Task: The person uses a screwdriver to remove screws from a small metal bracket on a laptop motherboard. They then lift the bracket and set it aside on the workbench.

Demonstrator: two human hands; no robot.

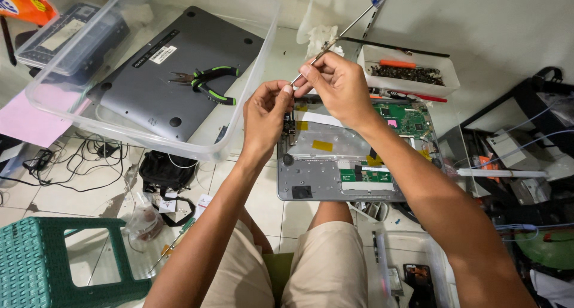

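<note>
Head view is looking down on a long screwdriver [344, 30] with a thin metal shaft and a blue handle, which the right hand [341, 87] is pinching low on the shaft between thumb and fingers, the handle slanting up past the top edge of the picture. The left hand [266, 114] is closing its fingertips around the tip of the shaft, perhaps on something tiny there, though I cannot tell what, since the fingers are covering it. The tool is looking light and stiff, slick along the bare metal, so the ribbed handle is likely the surer place to take it, with the shaft serving for fine guiding. Both hands are hovering just above the left rear corner of an opened laptop base [311, 179], which is lying on the tiled floor [263, 209] between the person's knees and showing a green circuit board [406, 118] and yellow tape patches; those parts are seeming fragile. Beyond its rear edge a white tray of screws [445, 84] is sitting with an orange-handled tool across it. To the left a clear plastic bin [239, 123] is holding a grey laptop cover [179, 69] with green-handled pliers [206, 82] lying on it. A green stool [36, 260] is standing at the lower left corner, partly cut off, and the clutter along the right edge is too tangled to make out.
</note>
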